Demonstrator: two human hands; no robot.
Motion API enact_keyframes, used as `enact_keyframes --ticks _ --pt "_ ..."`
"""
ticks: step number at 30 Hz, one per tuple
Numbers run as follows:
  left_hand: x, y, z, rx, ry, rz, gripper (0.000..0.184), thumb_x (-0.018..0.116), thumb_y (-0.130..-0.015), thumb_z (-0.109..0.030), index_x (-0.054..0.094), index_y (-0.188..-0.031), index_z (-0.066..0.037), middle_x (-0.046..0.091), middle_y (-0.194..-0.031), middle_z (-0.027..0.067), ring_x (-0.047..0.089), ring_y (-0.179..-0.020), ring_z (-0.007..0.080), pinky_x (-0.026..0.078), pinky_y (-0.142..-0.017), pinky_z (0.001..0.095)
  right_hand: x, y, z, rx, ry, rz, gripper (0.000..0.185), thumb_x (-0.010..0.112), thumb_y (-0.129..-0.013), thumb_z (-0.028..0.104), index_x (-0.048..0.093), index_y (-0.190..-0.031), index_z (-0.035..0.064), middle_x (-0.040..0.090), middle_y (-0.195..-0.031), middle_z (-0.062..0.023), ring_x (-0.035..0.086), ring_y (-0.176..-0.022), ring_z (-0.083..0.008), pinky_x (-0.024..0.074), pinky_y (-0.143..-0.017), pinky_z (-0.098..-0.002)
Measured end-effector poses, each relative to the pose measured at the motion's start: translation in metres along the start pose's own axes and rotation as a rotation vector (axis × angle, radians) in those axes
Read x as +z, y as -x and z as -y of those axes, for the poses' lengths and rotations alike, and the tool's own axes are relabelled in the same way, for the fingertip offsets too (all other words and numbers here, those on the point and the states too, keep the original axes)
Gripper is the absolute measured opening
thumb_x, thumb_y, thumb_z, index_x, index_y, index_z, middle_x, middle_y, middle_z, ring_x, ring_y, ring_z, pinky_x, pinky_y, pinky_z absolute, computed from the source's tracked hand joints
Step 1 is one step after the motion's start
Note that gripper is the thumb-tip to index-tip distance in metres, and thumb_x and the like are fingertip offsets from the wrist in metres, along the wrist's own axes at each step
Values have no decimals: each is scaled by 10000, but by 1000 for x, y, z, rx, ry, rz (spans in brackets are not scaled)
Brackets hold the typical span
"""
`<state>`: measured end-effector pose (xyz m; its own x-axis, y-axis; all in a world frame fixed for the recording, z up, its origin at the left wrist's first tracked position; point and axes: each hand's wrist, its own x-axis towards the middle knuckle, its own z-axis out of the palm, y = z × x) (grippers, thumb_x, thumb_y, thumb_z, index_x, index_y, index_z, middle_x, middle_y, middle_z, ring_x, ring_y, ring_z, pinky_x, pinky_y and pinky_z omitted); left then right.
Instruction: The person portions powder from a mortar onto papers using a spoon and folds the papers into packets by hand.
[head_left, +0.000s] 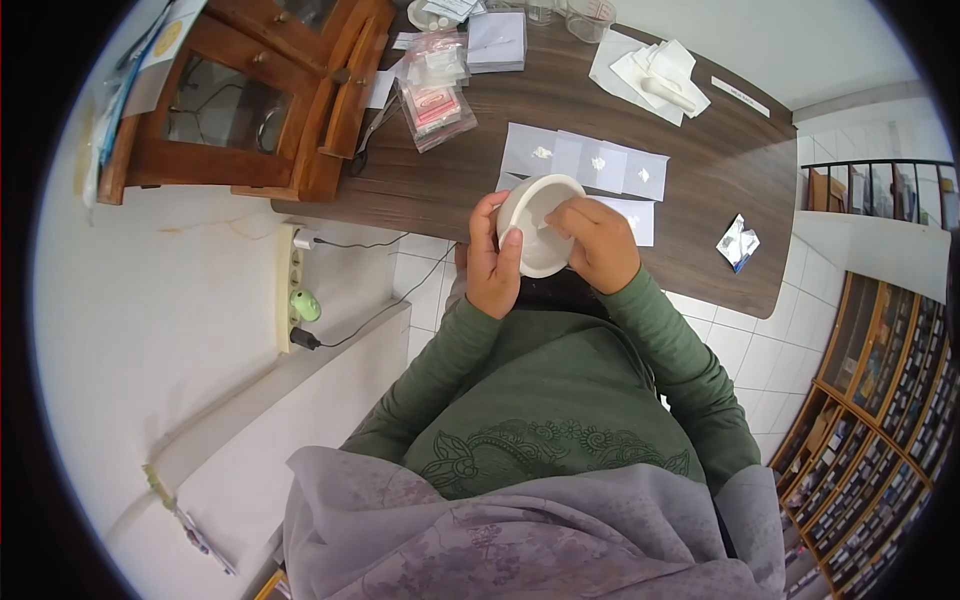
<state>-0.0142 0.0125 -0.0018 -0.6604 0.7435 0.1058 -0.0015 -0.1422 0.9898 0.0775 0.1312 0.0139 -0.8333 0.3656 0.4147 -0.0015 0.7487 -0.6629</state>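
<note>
A white mortar bowl [541,256] is tilted above the table's front edge, its opening toward my right hand. My left hand [492,262] wraps round its left side, thumb near the rim. My right hand [602,243] reaches into the bowl with its fingers pinched; whatever they hold is too small to make out. Just beyond the bowl lie paper sheets [613,163] with small heaps of white powder [598,163] on them. Another paper [640,212] is partly covered by my right hand.
On the wooden table [720,180], a white pestle [668,95] lies on papers at the back. Plastic bags [436,105] and a paper stack [496,42] are at the back left, beside a wooden cabinet [215,105]. A foil packet [738,244] lies right.
</note>
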Motion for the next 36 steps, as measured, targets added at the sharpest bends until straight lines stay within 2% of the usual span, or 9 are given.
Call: enact_keyframes --ticks 3,6,12,14,19,25,28,31,36 --pt "1 -1 -4 25 -5 15 410 424 -845 -143 273 -1203 -11 444 -1083 125 431 -964 156 341 -849 273 -12 -13 -1 -39 3 -129 250 478 -537 -76 488 -754 48 511 -756 -72 514 -664 -266 429 -557 -347" --pt "4 -5 -5 68 21 19 425 441 -840 -158 274 -1202 -11 445 -1081 127 431 -963 159 345 -845 276 -13 -15 -5 -25 65 -101 261 478 -536 -77 490 -767 43 515 -758 -74 514 -652 -267 429 -546 -342" --pt "-1 -1 4 45 -24 11 434 433 -835 -161 269 -1208 -13 422 -1111 130 419 -988 165 332 -863 284 -2 -1 -1 46 -22 -73 252 472 -547 -73 487 -772 39 508 -741 -76 509 -643 -267 425 -546 -340" --pt "0 -1 1 49 -37 44 424 390 -845 -165 258 -1219 -18 398 -1154 129 402 -1030 171 305 -898 291 -9 -7 -3 15 15 -126 243 467 -551 -71 483 -769 34 507 -742 -81 508 -641 -272 424 -546 -342" --pt "3 -3 6 126 -19 12 438 399 -838 -182 256 -1218 -17 398 -1162 134 404 -1034 177 305 -901 299 -3 -11 -10 -53 10 -162 237 443 -552 -79 477 -764 21 500 -741 -98 502 -627 -288 422 -545 -349" --pt "0 1 9 154 -34 -49 454 401 -830 -195 250 -1218 -13 390 -1177 148 402 -1043 194 296 -910 309 10 1 -3 97 -121 -149 234 413 -566 -103 467 -766 6 489 -732 -126 498 -630 -305 418 -550 -347" --pt "-1 0 13 168 -63 -103 465 407 -826 -208 249 -1216 -11 387 -1176 153 401 -1045 198 294 -912 312 22 2 0 127 -202 -212 233 391 -578 -112 466 -765 4 465 -707 -131 484 -613 -301 408 -541 -338" --pt "-2 1 14 169 -86 -144 477 415 -825 -227 248 -1216 -12 389 -1166 149 398 -1046 200 296 -911 315 35 3 4 214 -315 -272 207 371 -589 -113 449 -742 4 460 -711 -123 466 -583 -275 395 -523 -312" --pt "-8 1 21 186 -134 -212 490 423 -828 -263 254 -1216 -16 378 -1150 135 399 -1037 203 303 -903 317 54 6 11 382 -584 -270 135 346 -694 -92 411 -734 20 497 -778 -102 449 -544 -168 386 -508 -260"
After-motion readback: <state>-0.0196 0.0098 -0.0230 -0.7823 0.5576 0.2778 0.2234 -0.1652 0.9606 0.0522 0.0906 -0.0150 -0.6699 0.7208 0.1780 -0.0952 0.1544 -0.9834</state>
